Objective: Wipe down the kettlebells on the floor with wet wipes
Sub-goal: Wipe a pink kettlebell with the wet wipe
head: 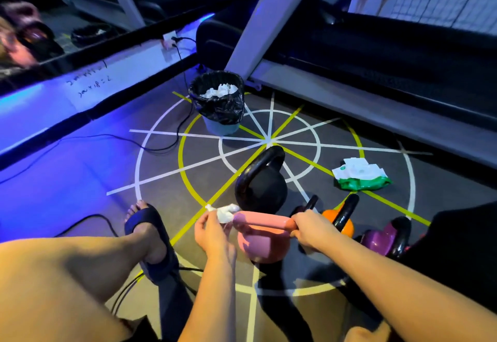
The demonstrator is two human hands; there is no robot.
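A pink kettlebell (pixel 262 245) is lifted off the floor in front of me. My right hand (pixel 312 230) grips the right end of its handle. My left hand (pixel 212 230) pinches a crumpled white wet wipe (pixel 224 212) against the handle's left end. Behind it a black kettlebell (pixel 261 185) stands on the floor. An orange kettlebell (pixel 343 223) and a purple kettlebell (pixel 382 239), both with black handles, sit to the right. A green and white pack of wet wipes (pixel 360 175) lies further right.
A bin with a black liner (pixel 219 102) holds used wipes at the back. A treadmill frame (pixel 349 94) runs along the right. Black cables (pixel 172 137) trail across the floor. My sandalled foot (pixel 149 231) rests at left, beside a mirror wall (pixel 53 45).
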